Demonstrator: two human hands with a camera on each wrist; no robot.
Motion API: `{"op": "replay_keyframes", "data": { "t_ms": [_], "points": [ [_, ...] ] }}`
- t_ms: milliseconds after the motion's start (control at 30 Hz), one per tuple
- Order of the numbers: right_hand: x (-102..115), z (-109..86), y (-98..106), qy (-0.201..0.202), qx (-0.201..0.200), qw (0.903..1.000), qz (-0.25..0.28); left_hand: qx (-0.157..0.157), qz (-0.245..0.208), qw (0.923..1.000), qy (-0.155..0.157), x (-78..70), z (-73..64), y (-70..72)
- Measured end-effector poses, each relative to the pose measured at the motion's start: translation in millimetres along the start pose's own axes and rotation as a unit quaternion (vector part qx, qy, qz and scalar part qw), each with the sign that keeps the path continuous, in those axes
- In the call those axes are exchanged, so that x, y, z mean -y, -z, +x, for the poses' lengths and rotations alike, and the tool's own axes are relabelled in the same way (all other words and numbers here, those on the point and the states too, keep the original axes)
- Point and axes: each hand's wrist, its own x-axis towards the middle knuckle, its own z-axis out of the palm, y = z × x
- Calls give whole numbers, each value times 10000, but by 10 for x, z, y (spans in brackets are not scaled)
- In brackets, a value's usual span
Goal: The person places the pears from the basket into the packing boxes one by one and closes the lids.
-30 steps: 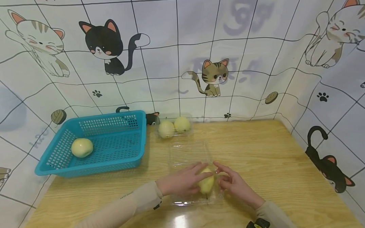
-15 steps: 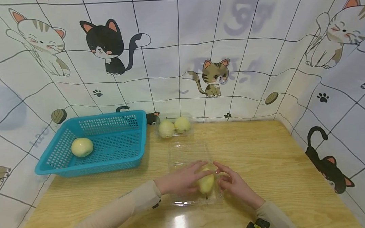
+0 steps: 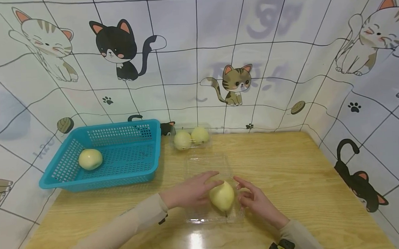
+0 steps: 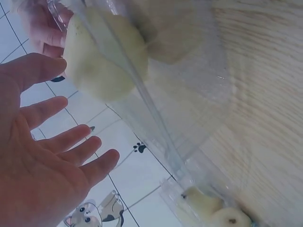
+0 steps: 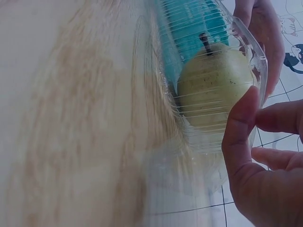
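Note:
A yellow-green pear (image 3: 222, 196) lies in the right part of an opened clear plastic clamshell box (image 3: 203, 215), its stem toward the person. My left hand (image 3: 192, 189) is over the left part of that box, just left of the pear. In the left wrist view the left fingers (image 4: 71, 139) are spread and hold nothing. At the box's right side, my right hand (image 3: 260, 203) pinches the rim between thumb (image 5: 241, 132) and finger, as the right wrist view shows. The clear lid (image 3: 206, 164) lies folded back on the far side.
A blue basket (image 3: 101, 182) at the back left holds one pale yellow fruit (image 3: 90, 159). Two more pears (image 3: 182, 140) sit in another clear box against the cat-patterned wall (image 3: 183, 65). Everything stands on a wooden table (image 3: 288, 165).
My left hand has drawn back leftward off the pear, so more of the pear shows. The pear has shifted slightly left. My right hand keeps its place at the rim.

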Motion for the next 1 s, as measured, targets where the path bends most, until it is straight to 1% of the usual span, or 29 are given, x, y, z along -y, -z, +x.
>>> {"op": "replay_keyframes", "data": {
  "t_ms": [233, 367, 667, 833, 1000],
  "points": [
    [7, -3, -12, 58, 78, 9999, 84, -76, -41, 10000, 32, 84, -90, 31],
    [10, 3, -22, -15, 28, 10000, 43, -101, -70, 9999, 94, 114, -142, 58],
    [7, 3, -33, -41, -116, 9999, -92, -235, -16, 9995, 209, 177, -246, 107],
    [14, 9, -39, -82, -212, 9995, -199, -341, 17, 9993, 175, 227, -302, 126],
    [27, 15, -31, -151, -181, 9994, -264, -452, -6, 9988, 162, 272, -350, 162]
  ]
}}
